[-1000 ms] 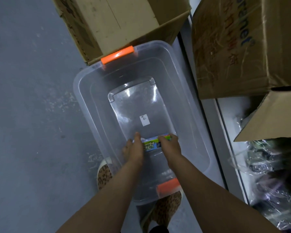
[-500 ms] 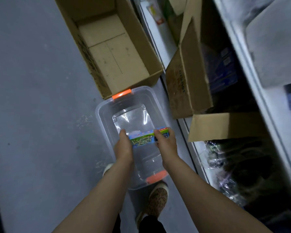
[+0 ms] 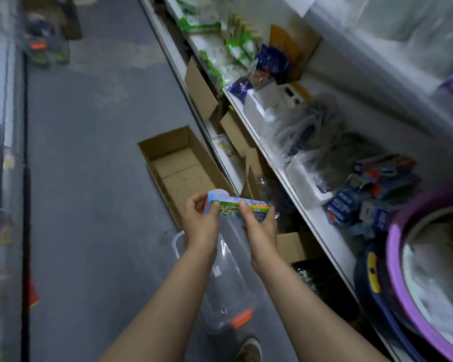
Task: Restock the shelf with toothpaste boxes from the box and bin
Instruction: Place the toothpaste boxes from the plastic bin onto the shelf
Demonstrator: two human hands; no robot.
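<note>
Green and pale blue, the toothpaste box is held level in the air between both hands, above the floor and well short of the shelf. The left hand pinches its left end with thumb and curled fingers; the right hand grips the right half, thumb on top. One such box is in hand, and I count no other of that colouring anywhere.

Below the wrists lies one clear plastic bin with an orange latch; nothing shows inside it. Beyond it stands one open cardboard box, its bottom bare. Both sources look emptied, so this is probably the last piece and the restock is nearly done.

What is left, as I judge it, is to carry this box to the right and set it on the white shelf, where a heap of blue toothpaste boxes already lies, roughly ten though too jumbled to count surely. Just beside that heap sits one purple basin.
</note>
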